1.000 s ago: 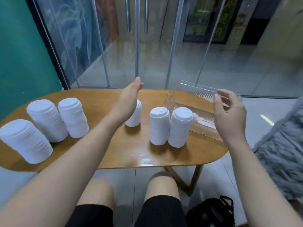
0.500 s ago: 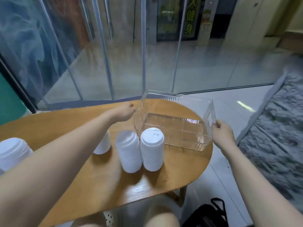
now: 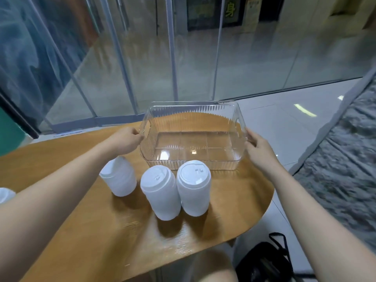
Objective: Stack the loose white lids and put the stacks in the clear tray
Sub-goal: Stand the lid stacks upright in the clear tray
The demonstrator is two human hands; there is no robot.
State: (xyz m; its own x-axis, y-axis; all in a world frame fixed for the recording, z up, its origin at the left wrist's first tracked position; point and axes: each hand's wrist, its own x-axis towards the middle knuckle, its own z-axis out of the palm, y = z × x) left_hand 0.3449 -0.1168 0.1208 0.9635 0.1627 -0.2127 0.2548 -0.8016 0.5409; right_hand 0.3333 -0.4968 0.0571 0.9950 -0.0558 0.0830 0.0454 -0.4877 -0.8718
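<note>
Clear ribbed tray (image 3: 193, 110), held at both ends on wooden tabletop (image 3: 61, 155).
Left hand (image 3: 125, 139) and right hand (image 3: 257, 146): each grip apparently closed on an end wall. Three white lid stacks (image 3: 162, 192) stand just before it.

Lid stacks (image 3: 193, 187) white; tray (image 3: 193, 110) clear, ribbed walls; table (image 3: 61, 159) orange-brown woodgrain; lower-right bag (image 3: 264, 263) black; right-edge rug (image 3: 345, 159) mottled grey.
</note>
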